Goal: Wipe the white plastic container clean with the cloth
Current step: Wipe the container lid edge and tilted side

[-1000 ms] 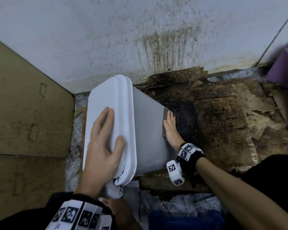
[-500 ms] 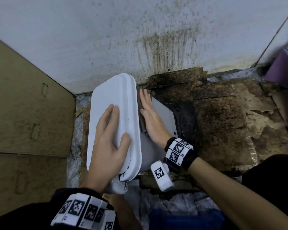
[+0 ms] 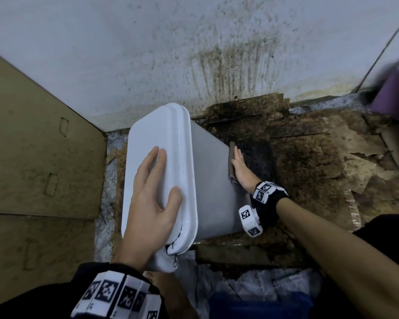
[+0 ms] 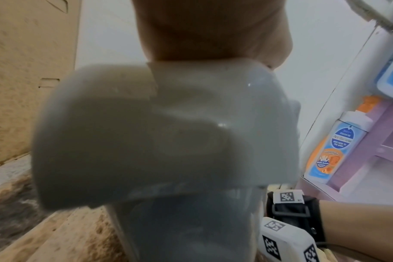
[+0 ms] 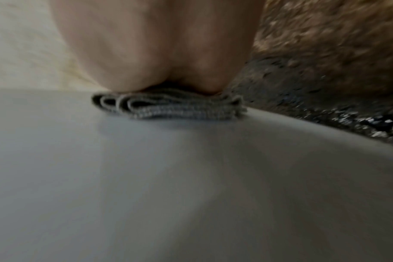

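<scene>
On stained, torn cardboard sheets (image 3: 309, 162) by a spattered white wall (image 3: 148, 54), the white plastic container (image 3: 214, 180) is kept upright with its lid (image 3: 157, 143) on. The left hand (image 3: 148, 194) is laid flat on the lid, fingers straight and pointing toward the wall, thumb spread to the lid's right rim; nothing is gripped by it. The right hand (image 3: 240, 166) is pressed with straight, closed fingers against the container's right side, low near its base, the forearm reaching in from the lower right. Beneath that palm a folded grey cloth (image 5: 168, 108) is held flat against the plastic, not clutched. Marker-tagged wristbands are worn on both wrists. A flat cardboard panel (image 3: 32, 157) is seen to the left.
</scene>
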A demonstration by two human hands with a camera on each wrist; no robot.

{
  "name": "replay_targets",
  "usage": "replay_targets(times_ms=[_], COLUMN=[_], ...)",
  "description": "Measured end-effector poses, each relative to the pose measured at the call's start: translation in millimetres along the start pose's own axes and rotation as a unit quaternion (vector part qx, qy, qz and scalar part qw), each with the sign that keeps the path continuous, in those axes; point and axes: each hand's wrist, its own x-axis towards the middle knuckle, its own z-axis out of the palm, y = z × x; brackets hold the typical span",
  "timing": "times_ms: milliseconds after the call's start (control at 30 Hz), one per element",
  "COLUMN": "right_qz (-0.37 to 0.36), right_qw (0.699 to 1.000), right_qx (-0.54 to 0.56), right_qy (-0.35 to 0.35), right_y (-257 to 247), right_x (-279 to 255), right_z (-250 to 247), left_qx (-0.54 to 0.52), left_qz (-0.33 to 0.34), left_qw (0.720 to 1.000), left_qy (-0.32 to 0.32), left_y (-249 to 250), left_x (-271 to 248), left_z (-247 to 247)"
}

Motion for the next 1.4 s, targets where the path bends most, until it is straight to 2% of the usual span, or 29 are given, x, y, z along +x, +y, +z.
replay_targets(times_ms=[167, 333, 533, 633, 767, 833, 933, 1033, 1267, 1400], right_qz=[0.011, -0.055, -0.139, -0.173, -0.216, -0.190, -0.101, -0.036, -0.003, -0.032], right_qw=[0.998, 0.993, 0.986, 0.983, 0.974, 0.978, 0.991, 0.996, 0.995, 0.992], right_qx=[0.056, 0.096, 0.096, 0.054, 0.012, 0.005, 0.009, 0.020, 0.023, 0.065], right_qy=[0.041, 0.049, 0.011, 0.018, 0.069, 0.083, 0.090, 0.084, 0.099, 0.103], right_y=[-23, -54, -90, -81, -45, -15, 32, 53, 28, -15], right_x=[-10, -48, -103, -116, -116, -109, -100, -97, -99, -123], right_z=[14, 34, 62, 67, 69, 69, 61, 54, 67, 86], left_qx=[0.000, 0.007, 0.012, 0.014, 0.012, 0.012, 0.012, 0.016, 0.021, 0.024], left_qz=[-0.001, -0.003, -0.011, -0.008, -0.013, -0.010, -0.013, -0.012, -0.013, -0.006], left_qw=[1.000, 1.000, 1.000, 1.000, 1.000, 1.000, 1.000, 1.000, 1.000, 1.000], left_qy=[0.000, -0.005, -0.005, -0.008, -0.003, 0.004, 0.009, 0.006, 0.012, 0.013], left_y=[2, 8, 7, 6, 8, 4, -1, -1, -6, -6], left_x=[0, 1, 0, 0, 1, 1, 0, -1, -1, 0], left_z=[1, 7, 6, 6, 7, 4, -1, -1, -4, -3])
